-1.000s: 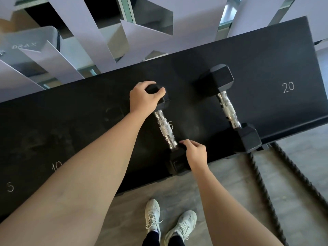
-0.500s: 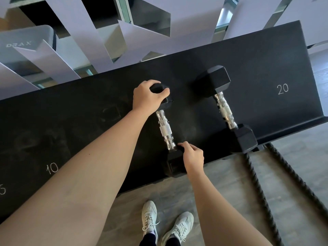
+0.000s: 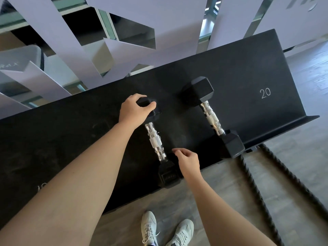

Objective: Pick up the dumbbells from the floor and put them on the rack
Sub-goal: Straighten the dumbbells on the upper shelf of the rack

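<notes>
Two black hex dumbbells with chrome handles lie on the sloped black rack (image 3: 239,71). My left hand (image 3: 134,110) is clamped over the far head of the left dumbbell (image 3: 156,142). My right hand (image 3: 188,161) has its fingers curled against the upper right corner of that dumbbell's near head, which hangs over the rack's front lip. The right dumbbell (image 3: 212,119) rests untouched, angled, near the painted number 20 (image 3: 265,93).
A thick black battle rope (image 3: 255,189) runs across the wooden floor to the right of my white shoes (image 3: 166,229). Behind the rack is a wall of white panels and mirror strips (image 3: 124,47). Faint weight numbers mark the rack's left part.
Both hands stay on the left dumbbell. My right hand has slid a little toward the right side of the near head, uncovering more of it. The right dumbbell has not moved.
</notes>
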A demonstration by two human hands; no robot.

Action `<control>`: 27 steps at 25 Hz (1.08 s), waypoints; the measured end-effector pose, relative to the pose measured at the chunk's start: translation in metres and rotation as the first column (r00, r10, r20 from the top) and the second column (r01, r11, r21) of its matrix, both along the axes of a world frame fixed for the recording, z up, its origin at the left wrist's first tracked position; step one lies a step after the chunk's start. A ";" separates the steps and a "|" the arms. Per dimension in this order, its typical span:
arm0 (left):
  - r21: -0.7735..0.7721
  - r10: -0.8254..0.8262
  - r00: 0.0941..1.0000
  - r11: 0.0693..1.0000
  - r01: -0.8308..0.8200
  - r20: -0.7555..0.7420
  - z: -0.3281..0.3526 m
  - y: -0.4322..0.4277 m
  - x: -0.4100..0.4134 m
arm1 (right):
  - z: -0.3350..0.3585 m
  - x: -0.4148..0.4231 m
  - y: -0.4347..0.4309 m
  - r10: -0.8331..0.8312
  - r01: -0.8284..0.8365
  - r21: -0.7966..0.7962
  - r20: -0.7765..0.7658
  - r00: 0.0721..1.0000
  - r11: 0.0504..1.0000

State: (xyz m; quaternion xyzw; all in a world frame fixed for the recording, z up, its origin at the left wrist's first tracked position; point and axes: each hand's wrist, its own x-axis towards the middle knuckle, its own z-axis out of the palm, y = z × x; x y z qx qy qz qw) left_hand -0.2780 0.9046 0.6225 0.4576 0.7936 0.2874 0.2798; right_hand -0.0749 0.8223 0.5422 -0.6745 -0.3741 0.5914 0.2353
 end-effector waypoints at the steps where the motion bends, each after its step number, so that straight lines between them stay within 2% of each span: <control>1: -0.021 -0.004 1.000 1.000 0.004 0.011 0.002 0.000 -0.002 | 0.005 0.006 0.009 -0.011 0.011 0.058 -0.002 1.000 0.998; 4: -0.102 -0.027 0.999 0.994 0.030 0.026 0.014 0.001 -0.007 | 0.030 0.038 0.049 -0.084 0.106 0.247 -0.094 0.992 0.963; 6: -0.138 -0.033 0.998 0.990 0.026 -0.047 0.025 0.011 -0.003 | 0.048 0.073 0.078 -0.149 0.191 0.349 -0.142 0.979 0.917; 8: -0.048 -0.049 0.987 0.998 0.042 -0.155 0.035 0.028 0.010 | 0.058 0.109 0.101 -0.222 0.236 0.418 -0.084 0.971 0.877; 10: 0.113 -0.089 0.990 0.988 0.101 -0.107 0.041 0.049 0.035 | 0.059 0.135 0.117 -0.272 0.225 0.438 0.047 0.961 0.871; 13: 0.199 -0.202 0.979 0.961 0.191 0.039 0.038 0.084 0.081 | 0.050 0.144 0.129 -0.234 0.158 0.361 0.178 0.956 0.919; 17: 0.081 -0.257 0.958 0.965 0.248 0.128 0.012 0.117 0.131 | 0.026 0.141 0.122 -0.145 0.082 0.243 0.255 0.956 0.967; 19: 0.062 -0.213 0.973 0.976 0.208 0.092 -0.003 0.124 0.140 | 0.016 0.141 0.120 -0.141 0.083 0.207 0.281 0.949 0.975; 22: 0.116 -0.127 0.992 0.985 0.129 -0.022 -0.014 0.129 0.144 | 0.011 0.140 0.123 -0.120 0.071 0.157 0.327 0.937 0.985; 27: 0.154 -0.086 0.995 0.984 0.094 -0.058 -0.016 0.132 0.146 | 0.005 0.144 0.120 -0.127 0.110 0.069 0.355 0.926 0.992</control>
